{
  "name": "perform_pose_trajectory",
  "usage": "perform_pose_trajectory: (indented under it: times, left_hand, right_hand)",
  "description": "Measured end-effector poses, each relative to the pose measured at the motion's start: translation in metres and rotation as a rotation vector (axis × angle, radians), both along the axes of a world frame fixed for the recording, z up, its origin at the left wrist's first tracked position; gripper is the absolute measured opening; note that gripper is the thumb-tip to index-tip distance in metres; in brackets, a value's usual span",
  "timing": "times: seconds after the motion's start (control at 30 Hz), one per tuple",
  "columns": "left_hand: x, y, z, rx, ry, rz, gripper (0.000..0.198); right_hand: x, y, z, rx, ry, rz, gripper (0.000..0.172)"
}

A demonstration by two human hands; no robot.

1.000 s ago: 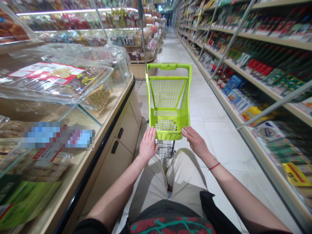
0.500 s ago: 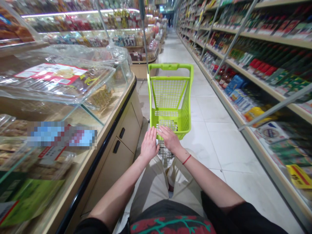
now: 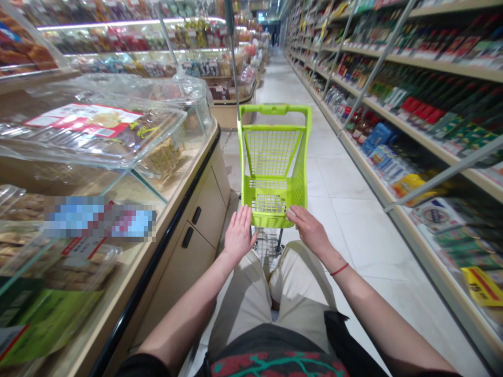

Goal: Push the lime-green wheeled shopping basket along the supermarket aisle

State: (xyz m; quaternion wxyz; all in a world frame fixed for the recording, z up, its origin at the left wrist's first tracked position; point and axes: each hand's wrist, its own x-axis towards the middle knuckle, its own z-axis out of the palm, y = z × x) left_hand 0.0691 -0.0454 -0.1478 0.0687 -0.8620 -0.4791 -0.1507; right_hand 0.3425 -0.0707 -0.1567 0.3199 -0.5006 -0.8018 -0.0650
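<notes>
My left hand lies flat with spread fingers, its fingertips against the near left corner of a lime-green plastic shopping cart. My right hand rests palm down on the cart's near right rim, with a red string bracelet on that wrist. The cart's mesh basket shows no goods. Its upper handle bar stands at the far end, and its lower wire rack is partly hidden behind my hands. My beige-trousered legs stand just behind it.
A glass display counter with plastic-wrapped baked goods runs along the left. Long shelves of packaged goods line the right. The tiled aisle floor stretches ahead between them, with a distant person at its far end.
My right hand has moved back rightward from the middle of the basket's near rim to its right corner. The cart and my left hand stay nearly in place.
</notes>
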Motion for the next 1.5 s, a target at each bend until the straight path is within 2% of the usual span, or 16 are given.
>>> perform_pose_trajectory:
  times: [0.17, 0.4, 0.57, 0.67, 0.87, 0.97, 1.1, 1.3, 1.4, 1.5]
  left_hand:
    - [0.004, 0.015, 0.01, 0.023, -0.049, -0.008, 0.071]
    - [0.029, 0.074, 0.04, -0.03, -0.004, 0.017, 0.071]
    - [0.037, 0.089, 0.04, -0.077, 0.055, -0.03, 0.075]
    - [0.036, 0.087, 0.037, -0.066, 0.066, -0.03, 0.076]
    - [0.036, 0.086, 0.036, -0.077, 0.08, -0.004, 0.07]
    - [0.035, 0.087, 0.036, -0.082, 0.086, 0.02, 0.066]
    - [0.032, 0.087, 0.035, -0.056, 0.08, 0.025, 0.065]
    - [0.032, 0.086, 0.034, -0.058, 0.092, 0.024, 0.062]
    - [0.032, 0.085, 0.036, -0.067, 0.107, 0.018, 0.062]
    - [0.031, 0.085, 0.038, -0.09, 0.12, 0.008, 0.063]
  right_hand:
    - [0.016, -0.005, -0.002, 0.033, -0.004, -0.027, 0.057]
    - [0.01, -0.006, -0.001, 0.038, -0.011, -0.019, 0.054]
    - [0.009, -0.005, -0.001, 0.025, -0.007, -0.02, 0.054]
    - [-0.008, 0.002, -0.001, 0.03, 0.003, -0.025, 0.054]
    - [-0.078, 0.024, 0.004, 0.005, -0.023, 0.005, 0.051]
    - [-0.091, 0.026, 0.006, 0.001, -0.021, -0.005, 0.049]
    - [-0.065, 0.013, 0.003, 0.013, 0.006, 0.006, 0.053]
    - [-0.007, -0.011, -0.006, 0.083, 0.082, -0.097, 0.052]
    - [0.007, -0.006, -0.008, 0.074, 0.124, -0.143, 0.049]
    - [0.016, 0.016, -0.005, 0.047, 0.164, -0.193, 0.045]
